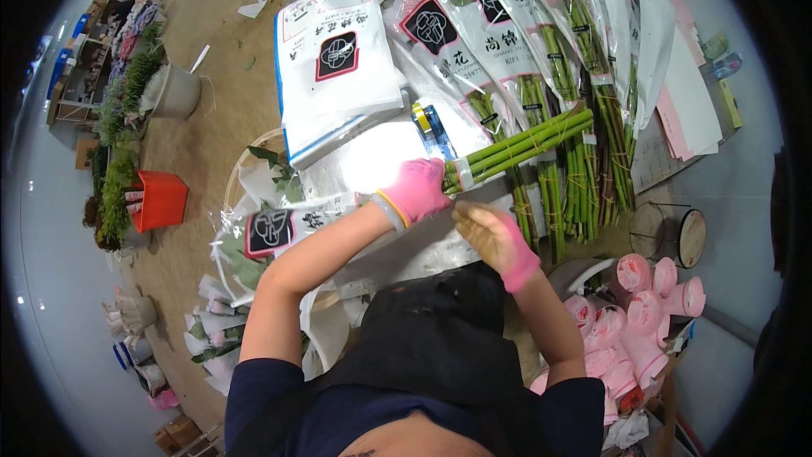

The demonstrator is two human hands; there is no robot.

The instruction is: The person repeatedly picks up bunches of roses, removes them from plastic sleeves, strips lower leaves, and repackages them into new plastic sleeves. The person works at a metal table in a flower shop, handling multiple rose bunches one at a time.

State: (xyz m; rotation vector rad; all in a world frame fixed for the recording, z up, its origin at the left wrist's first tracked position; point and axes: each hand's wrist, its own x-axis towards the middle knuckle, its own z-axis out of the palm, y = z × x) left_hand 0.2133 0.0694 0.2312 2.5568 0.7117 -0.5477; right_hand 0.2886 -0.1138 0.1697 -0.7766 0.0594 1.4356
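My left hand (419, 190), in a pink glove with a grey and yellow cuff, is closed around a bundle of green flower stems (533, 143). A pale band wraps the stems beside my fist, and their cut ends point right. The bundle's printed clear-and-white sleeve (330, 209) stretches left under my forearm, with large leaves inside. Close below the stems, my right hand (488, 235) is raised with its fingers extended and slightly blurred; its glove is pink with a yellowish palm, and it holds nothing. A blue tape dispenser (432, 130) with yellow tape lies beyond my left hand.
Several sleeved flower bunches (495, 38) fan across the back right of the metal table (406, 260). A stack of printed plastic sleeves (342, 70) lies at the back left. Pink wrapped bunches (641, 330) stand at the lower right, near a round stool (691, 238). An orange bucket (166, 200) is on the floor left.
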